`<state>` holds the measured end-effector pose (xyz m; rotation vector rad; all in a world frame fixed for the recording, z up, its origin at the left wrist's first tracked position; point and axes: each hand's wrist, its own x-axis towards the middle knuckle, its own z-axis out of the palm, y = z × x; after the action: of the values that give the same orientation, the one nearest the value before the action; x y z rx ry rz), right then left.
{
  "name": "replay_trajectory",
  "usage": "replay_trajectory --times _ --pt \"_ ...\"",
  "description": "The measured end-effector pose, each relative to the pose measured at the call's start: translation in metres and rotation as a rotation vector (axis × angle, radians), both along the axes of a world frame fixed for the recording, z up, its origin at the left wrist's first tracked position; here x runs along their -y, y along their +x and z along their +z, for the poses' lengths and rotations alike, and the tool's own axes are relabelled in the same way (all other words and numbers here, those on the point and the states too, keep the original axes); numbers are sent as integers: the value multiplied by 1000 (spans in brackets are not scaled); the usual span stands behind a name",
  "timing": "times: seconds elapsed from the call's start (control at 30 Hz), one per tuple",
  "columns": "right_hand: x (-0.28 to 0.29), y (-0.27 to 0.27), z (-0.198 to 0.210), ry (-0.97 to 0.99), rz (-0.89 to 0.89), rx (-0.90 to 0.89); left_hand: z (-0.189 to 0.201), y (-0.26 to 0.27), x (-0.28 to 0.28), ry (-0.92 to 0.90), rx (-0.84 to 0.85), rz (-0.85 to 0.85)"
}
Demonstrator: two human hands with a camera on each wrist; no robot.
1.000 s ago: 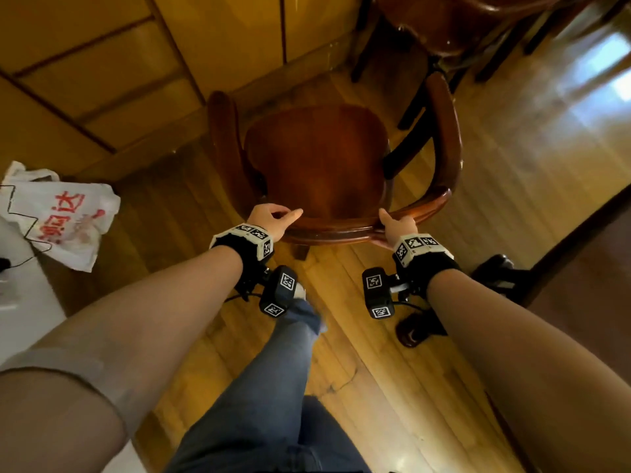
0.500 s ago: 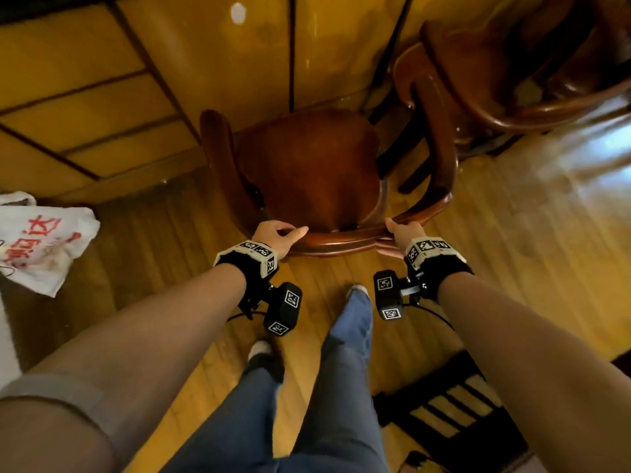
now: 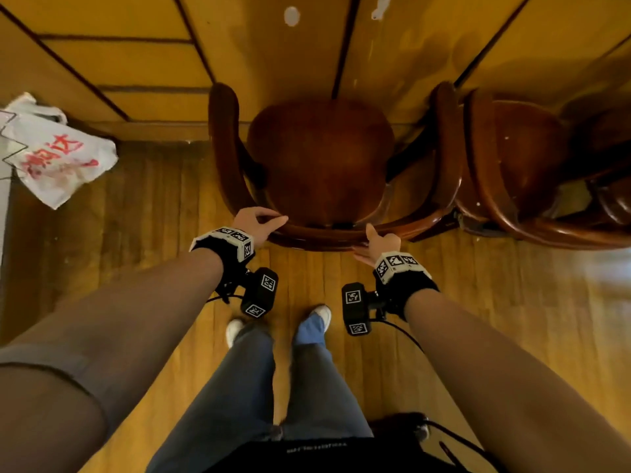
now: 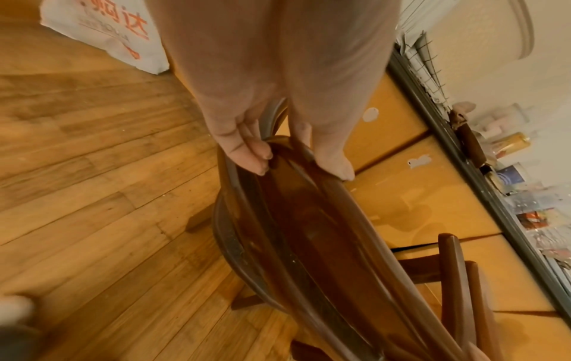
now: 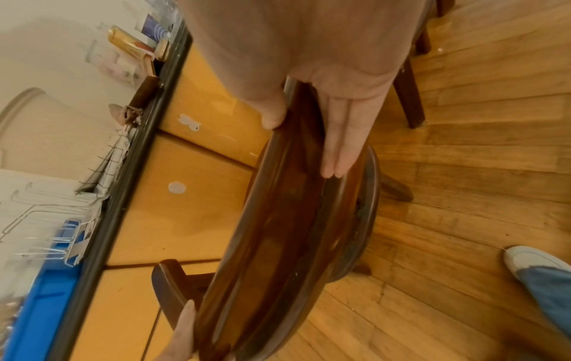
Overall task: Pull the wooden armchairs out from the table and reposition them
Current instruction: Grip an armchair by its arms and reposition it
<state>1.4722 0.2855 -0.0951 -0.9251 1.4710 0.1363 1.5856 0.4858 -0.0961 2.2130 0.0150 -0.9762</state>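
Observation:
A dark wooden armchair [image 3: 321, 158] stands with its seat facing a yellow cabinet, its curved back rail [image 3: 317, 235] toward me. My left hand [image 3: 273, 220] grips the left part of that rail; the left wrist view shows curled fingers [image 4: 250, 151] on one side and the thumb on the other. My right hand [image 3: 375, 238] holds the rail's right part, thumb [image 5: 271, 114] on the inner face and straight fingers [image 5: 340, 141] pressed along the outer face. A second armchair [image 3: 522, 155] stands close against its right arm.
The yellow cabinet [image 3: 273, 63] closes off the far side, with a cluttered counter [image 4: 506, 146] above it. A white plastic bag [image 3: 58, 158] lies on the wooden floor at left. My feet [image 3: 321, 315] stand just behind the chair.
With both hands on its back rail, the chair has swung round to face the cabinet squarely and now stands beside the second armchair. My feet have stepped in behind it.

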Motion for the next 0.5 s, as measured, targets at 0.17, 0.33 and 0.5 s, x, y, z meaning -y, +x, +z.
replay_trajectory --times 0.17,0.33,0.5 --pt "0 1 -3 104 -81 46 2 -1 1 50 4 1" --pt "-7 -4 -5 55 -39 2 2 -9 -1 121 -20 -32" --pt "-8 -5 3 -80 171 -141 16 -14 2 208 -18 -92"
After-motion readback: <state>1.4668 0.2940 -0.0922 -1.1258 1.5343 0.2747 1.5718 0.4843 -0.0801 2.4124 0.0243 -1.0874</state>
